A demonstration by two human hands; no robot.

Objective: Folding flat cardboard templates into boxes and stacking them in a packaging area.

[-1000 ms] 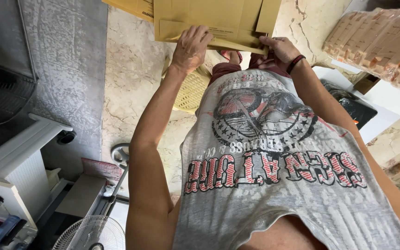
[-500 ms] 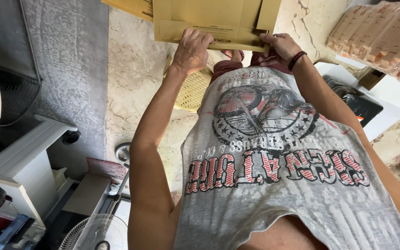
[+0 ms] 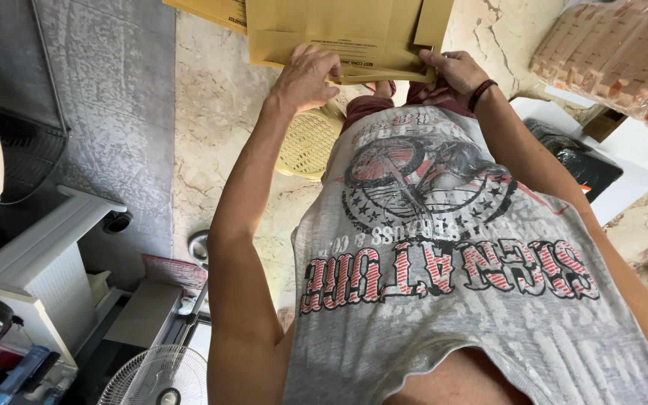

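— How are the arms posed?
— Both stretched toward twelve o'clock; left hand [image 3: 310,75] and right hand [image 3: 455,73] closed on the flat cardboard box [image 3: 339,30].
— And the box?
— Long axis nine-to-three (top cropped).

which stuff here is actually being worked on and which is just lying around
In hand:
- flat cardboard box
- left hand, gripping its lower edge
- right hand, gripping its lower edge

Lying about:
- yellow woven chair
- white fan
- wrapped stack of brown packs
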